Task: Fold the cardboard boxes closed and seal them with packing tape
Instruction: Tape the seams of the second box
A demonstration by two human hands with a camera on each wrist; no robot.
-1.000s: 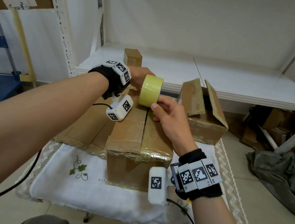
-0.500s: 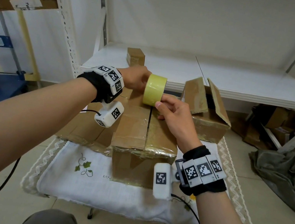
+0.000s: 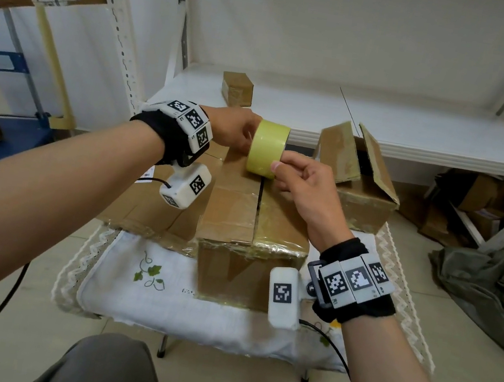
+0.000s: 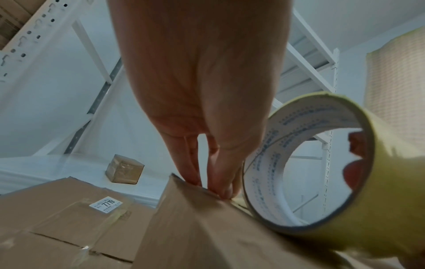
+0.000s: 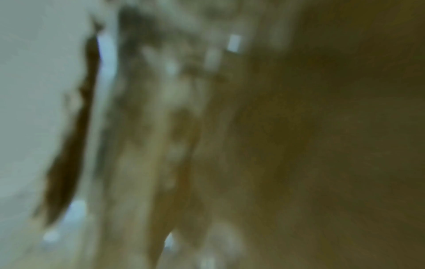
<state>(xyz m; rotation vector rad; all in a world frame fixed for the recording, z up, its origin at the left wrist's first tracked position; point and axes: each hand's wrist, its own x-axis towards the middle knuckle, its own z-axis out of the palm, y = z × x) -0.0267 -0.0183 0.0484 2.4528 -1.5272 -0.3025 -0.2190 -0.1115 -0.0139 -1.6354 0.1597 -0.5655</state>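
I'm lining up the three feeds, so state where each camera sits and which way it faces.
Head: worn high, looking forward and down at the closed box; shows both forearms, left hand, right hand.
Left wrist: looks along the left hand toward the shelving.
Right wrist: blurred brown surface, no hand discernible.
Shared: head and left wrist both show the tape roll.

the right wrist view is a brown blur; nothing in it can be told. the tape roll (image 3: 267,148) hides the left hand's (image 3: 232,127) fingertips in the head view.
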